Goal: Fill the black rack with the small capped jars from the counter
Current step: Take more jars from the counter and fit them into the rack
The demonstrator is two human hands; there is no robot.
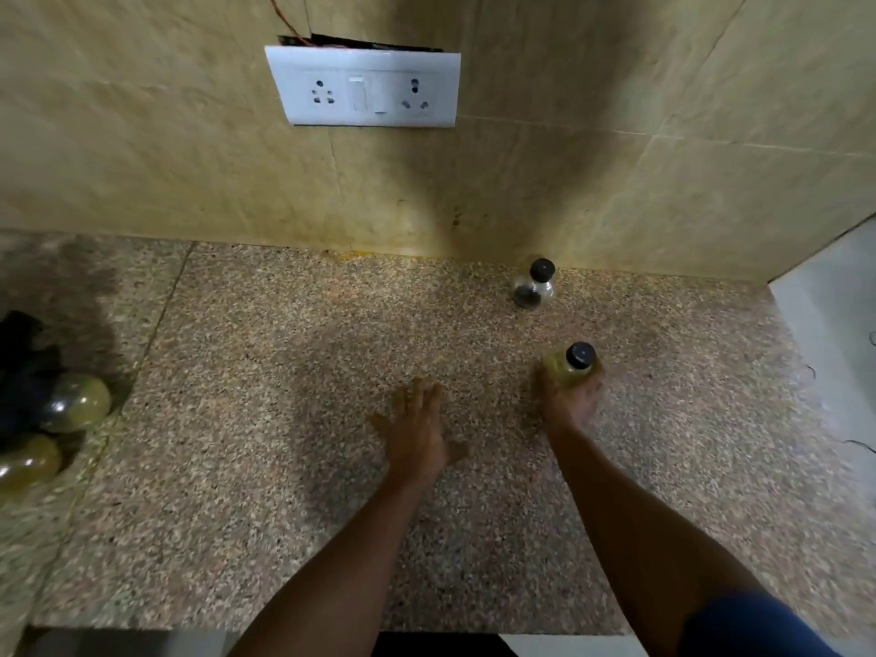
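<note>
Two bare forearms reached up from the bottom of the frame over a speckled granite surface [265, 419], the one at lower right ending in a dark blue sleeve [758, 628]. At centre, the left hand [417, 433] lay flat and low over the stone, its fingers [419, 395] spread and released, grasping nothing. Right of centre, the right hand [571, 400] had its fingers wrapped from below around a small yellow jar [569, 367] with a black cap, motion-blurred. Beyond it, near the foot of the wall, a clear jar [534, 289] with dark contents and a black cap stood alone on the surface.

At the left edge, part of the black rack [21, 367] showed, with two yellowish jars [76, 403] lying on their sides in it; how they sat in the rack was hard to tell. A seam ran through the stone just right of the rack. Beige marbled tiles [616, 111] covered the wall across the upper frame, stained where they met the surface. A white switch-and-socket plate [365, 90] hung at upper centre, tilted, with a dark gap and a thin wire above it. A white ledge [834, 315] bordered the right edge.
</note>
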